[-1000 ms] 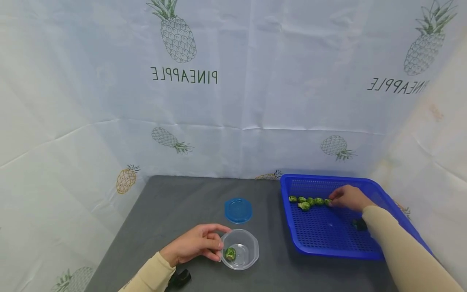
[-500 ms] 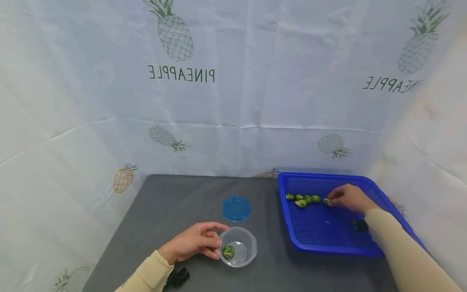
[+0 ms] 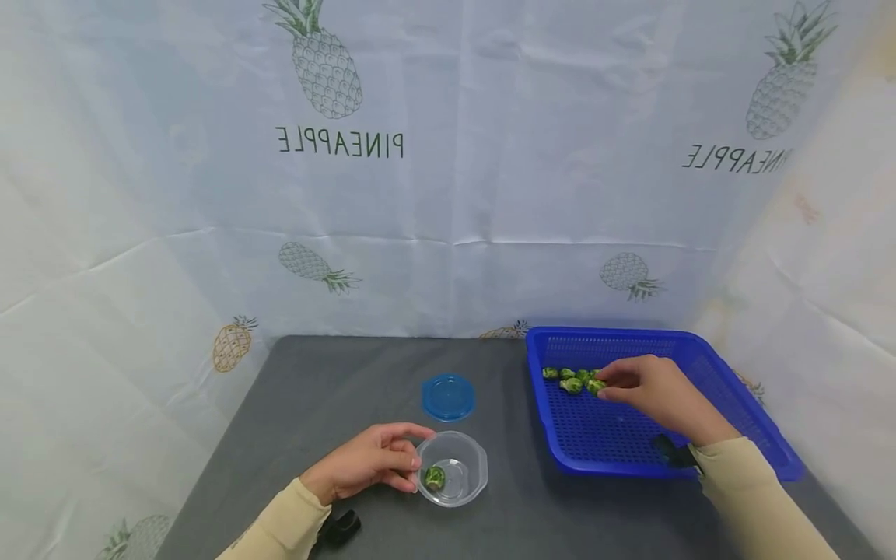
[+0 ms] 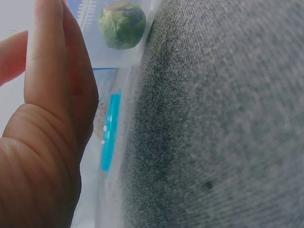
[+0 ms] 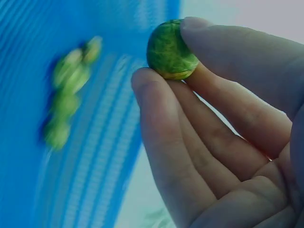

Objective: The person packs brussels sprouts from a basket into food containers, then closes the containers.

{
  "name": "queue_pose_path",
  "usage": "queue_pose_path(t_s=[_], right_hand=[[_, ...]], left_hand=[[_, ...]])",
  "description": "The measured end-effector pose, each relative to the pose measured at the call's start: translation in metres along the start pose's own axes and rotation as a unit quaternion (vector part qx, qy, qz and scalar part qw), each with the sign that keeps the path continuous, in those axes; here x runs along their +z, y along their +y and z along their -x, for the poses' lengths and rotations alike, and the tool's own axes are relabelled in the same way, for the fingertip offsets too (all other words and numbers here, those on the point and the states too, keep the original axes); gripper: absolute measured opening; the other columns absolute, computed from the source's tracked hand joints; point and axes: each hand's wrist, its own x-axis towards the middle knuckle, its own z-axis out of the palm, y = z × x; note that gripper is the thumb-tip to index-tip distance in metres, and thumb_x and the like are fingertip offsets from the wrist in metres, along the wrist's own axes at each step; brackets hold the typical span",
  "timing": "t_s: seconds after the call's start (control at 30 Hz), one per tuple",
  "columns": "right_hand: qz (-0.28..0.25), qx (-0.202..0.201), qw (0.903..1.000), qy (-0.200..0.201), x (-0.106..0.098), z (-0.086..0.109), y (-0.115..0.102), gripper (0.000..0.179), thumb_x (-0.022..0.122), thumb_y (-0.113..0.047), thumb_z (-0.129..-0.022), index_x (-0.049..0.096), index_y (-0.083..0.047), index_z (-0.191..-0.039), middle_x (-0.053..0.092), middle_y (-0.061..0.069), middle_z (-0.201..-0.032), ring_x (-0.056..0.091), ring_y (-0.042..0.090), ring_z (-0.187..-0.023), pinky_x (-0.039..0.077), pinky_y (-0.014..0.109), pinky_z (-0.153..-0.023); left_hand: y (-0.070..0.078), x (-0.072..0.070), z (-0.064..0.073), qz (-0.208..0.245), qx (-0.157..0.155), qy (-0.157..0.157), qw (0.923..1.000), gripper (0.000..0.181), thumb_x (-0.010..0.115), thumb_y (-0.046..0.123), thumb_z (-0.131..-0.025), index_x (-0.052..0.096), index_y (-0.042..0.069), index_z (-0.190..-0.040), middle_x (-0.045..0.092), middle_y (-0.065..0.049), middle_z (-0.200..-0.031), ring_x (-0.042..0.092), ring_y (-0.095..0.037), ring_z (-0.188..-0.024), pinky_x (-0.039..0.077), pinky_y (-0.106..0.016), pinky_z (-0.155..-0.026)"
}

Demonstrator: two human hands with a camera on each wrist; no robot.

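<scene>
Over the blue basket [image 3: 623,463], my right hand [image 3: 654,389] pinches a Brussels sprout [image 5: 168,50] between thumb and fingertips, lifted off the mesh. Several other Brussels sprouts [image 3: 572,385] lie in a loose group at the basket's far left; the right wrist view shows them blurred. My left hand [image 3: 374,460] holds the rim of a clear plastic container [image 3: 470,470] standing on the grey table, thumb and fingers at its left side. One Brussels sprout [image 4: 122,26] lies inside that container, at its left.
A blue round lid [image 3: 448,397] lies flat on the grey table [image 3: 336,381], behind the container. White cloth with printed pineapples [image 3: 327,74] hangs around the table's back and sides. Dark wrist camera parts [image 3: 341,529] sit below the left wrist.
My right hand has picked the sprout up from the right end of the row and carried it up and leftward. The left hand keeps its hold on the container. The head view shifts slightly.
</scene>
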Motion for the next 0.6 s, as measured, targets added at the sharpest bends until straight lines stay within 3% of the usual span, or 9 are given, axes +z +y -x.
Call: queue_pose_path(t_s=[0.3, 0.6], right_hand=[[-0.05, -0.053, 0.9973, -0.008, 0.037, -0.007, -0.08, 0.022, 0.083, -0.026, -0.097, 0.082, -0.019, -0.118, 0.081, -0.006, -0.107, 0.076, 0.01, -0.095, 0.066, 0.034, -0.083], [-0.081, -0.128, 0.9876, -0.042, 0.097, -0.021, -0.127, 0.018, 0.084, -0.02, -0.096, 0.082, -0.02, -0.114, 0.079, -0.008, -0.103, 0.074, 0.003, -0.088, 0.062, 0.021, -0.075]], left_hand=[[0.001, 0.001, -0.002, -0.008, 0.003, 0.004, 1.0, 0.058, 0.071, 0.01, -0.104, 0.05, 0.003, -0.158, 0.074, -0.005, -0.1, 0.076, -0.013, -0.085, 0.069, -0.035, -0.086], [0.001, -0.001, 0.002, -0.011, 0.001, 0.014, 0.9999, 0.057, 0.072, 0.012, -0.104, 0.052, 0.004, -0.157, 0.075, -0.004, -0.1, 0.077, -0.013, -0.085, 0.069, -0.036, -0.086]])
